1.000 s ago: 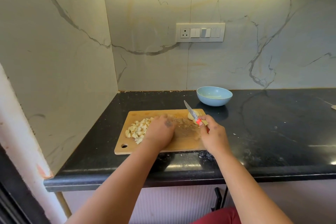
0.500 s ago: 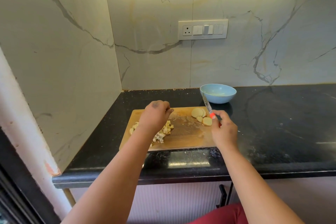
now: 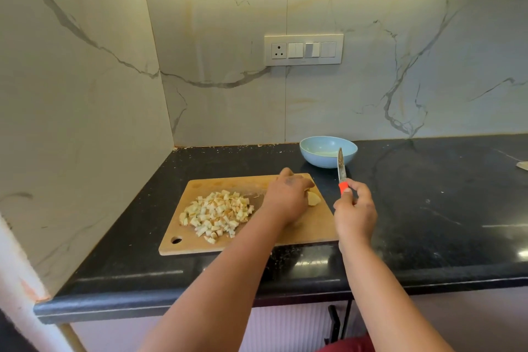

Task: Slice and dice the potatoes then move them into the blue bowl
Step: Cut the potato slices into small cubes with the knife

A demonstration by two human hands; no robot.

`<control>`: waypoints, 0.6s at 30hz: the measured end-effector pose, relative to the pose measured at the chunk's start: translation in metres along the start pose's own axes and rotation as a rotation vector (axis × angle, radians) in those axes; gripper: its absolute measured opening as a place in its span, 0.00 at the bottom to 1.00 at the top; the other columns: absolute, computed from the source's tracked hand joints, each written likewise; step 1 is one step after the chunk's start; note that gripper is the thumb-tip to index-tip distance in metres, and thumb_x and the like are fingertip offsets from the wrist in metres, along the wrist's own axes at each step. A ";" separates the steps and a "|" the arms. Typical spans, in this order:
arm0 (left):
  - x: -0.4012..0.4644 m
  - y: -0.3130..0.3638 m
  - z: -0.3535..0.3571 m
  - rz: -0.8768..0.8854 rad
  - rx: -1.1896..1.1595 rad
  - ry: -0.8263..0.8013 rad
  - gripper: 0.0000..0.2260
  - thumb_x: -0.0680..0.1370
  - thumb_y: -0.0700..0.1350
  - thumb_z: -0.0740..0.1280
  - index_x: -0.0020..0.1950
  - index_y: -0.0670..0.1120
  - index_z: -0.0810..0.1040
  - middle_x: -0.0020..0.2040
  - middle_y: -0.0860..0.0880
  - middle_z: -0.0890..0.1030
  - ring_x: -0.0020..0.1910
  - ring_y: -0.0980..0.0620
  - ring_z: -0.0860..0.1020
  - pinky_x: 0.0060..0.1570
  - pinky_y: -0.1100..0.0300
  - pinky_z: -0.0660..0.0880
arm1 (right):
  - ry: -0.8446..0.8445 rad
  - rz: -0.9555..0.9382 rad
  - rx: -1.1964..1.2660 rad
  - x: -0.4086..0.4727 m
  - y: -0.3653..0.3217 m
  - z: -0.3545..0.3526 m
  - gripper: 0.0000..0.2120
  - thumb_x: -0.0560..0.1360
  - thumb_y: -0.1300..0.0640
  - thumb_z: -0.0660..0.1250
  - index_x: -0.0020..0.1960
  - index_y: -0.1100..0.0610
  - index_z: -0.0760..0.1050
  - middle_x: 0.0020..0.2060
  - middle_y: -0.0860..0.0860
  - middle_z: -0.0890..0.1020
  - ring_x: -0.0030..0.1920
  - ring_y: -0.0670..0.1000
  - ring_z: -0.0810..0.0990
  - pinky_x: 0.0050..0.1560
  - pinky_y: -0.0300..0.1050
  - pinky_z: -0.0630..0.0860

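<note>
A wooden cutting board [image 3: 314,226] lies on the black counter. A pile of diced potato [image 3: 217,214] sits on its left half. My left hand [image 3: 285,198] is over the board's far right part, fingers curled down on the potato slices [image 3: 313,198], most of which it hides. Just off the board's right edge, my right hand [image 3: 354,214] grips a knife [image 3: 341,168] by its orange handle, blade pointing up and away, above the counter. The blue bowl [image 3: 317,160] stands behind the board to the right; no potato shows in it.
The counter [image 3: 428,208] runs off to the right, with a pale object [image 3: 523,165] at its far right edge. Marble walls close the corner at left and behind. A switch panel [image 3: 303,50] is on the back wall.
My left hand left the diced pile and moved right onto the potato slices. My right hand drew the knife right, off the board, its blade now in front of the bowl.
</note>
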State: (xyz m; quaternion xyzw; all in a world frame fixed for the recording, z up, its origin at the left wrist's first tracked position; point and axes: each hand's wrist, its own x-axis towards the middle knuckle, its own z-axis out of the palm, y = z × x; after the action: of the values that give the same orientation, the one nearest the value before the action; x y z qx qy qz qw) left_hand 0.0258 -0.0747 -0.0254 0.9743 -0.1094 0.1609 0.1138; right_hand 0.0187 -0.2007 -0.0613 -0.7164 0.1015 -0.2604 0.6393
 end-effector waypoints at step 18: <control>-0.016 -0.001 -0.008 -0.135 -0.370 0.172 0.12 0.79 0.41 0.67 0.61 0.51 0.78 0.57 0.53 0.73 0.52 0.55 0.76 0.54 0.61 0.75 | -0.130 -0.141 -0.021 -0.001 0.000 -0.001 0.11 0.81 0.57 0.59 0.58 0.48 0.77 0.47 0.53 0.83 0.48 0.52 0.80 0.45 0.46 0.77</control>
State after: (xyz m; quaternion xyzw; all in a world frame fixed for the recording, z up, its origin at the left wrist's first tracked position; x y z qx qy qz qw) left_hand 0.0090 -0.0690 -0.0238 0.9245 -0.0616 0.2127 0.3102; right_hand 0.0175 -0.2014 -0.0616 -0.7438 0.0120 -0.2565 0.6171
